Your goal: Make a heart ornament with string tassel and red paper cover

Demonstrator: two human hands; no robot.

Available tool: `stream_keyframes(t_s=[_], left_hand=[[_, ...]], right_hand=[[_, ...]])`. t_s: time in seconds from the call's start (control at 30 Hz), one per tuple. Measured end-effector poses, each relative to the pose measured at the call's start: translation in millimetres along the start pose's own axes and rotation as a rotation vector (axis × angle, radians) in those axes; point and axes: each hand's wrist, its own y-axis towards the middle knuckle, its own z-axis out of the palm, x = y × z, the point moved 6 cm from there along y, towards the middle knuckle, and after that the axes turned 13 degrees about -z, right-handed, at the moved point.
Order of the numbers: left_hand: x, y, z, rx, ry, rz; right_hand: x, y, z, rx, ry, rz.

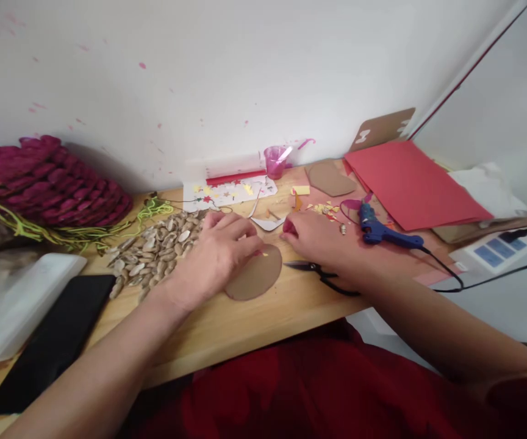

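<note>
Cardboard disc (257,279) is being steadied, apparently against sliding, beneath curled fingers of left hand (220,250), bunched right hand (313,238) being held near its edge; whether either grips anything cannot be told.

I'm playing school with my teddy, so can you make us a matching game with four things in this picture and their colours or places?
Things:
1. glue gun
2. round cardboard piece
3. scissors
4. plastic cup

Colours and places:
A. pink
B. black handles, close to the right hand
C. blue
D. brown, partly hidden by the left hand

Right pairs: 1-C, 2-D, 3-B, 4-A
</note>
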Motion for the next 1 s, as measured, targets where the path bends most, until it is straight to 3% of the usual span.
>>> stream_keyframes(t_s=[0.23,0.37,0.6,0.8,1.0], left_hand=[[4.8,-12.3,31.5,0.233,-0.229,0.016],[11.1,-13.1,33.8,0.303,-0.325,-0.024],[26.9,-5.9,20.7,0.146,-0.274,-0.186],[60.5,-6.9,11.1,-0.047,-0.141,-0.515],[70.0,1.0,6.9,-0.042,-0.11,-0.563]], right_hand=[[-5.3,8.6,-3.9,-0.018,0.012,-0.054],[-6.1,29.5,-14.8,-0.074,0.001,-0.089],[-4.7,60.1,-3.7,-0.042,-0.038,-0.079],[-13.4,63.1,3.1,-0.016,-0.049,-0.067],[-25.1,57.1,-16.7,-0.075,0.063,-0.086]])
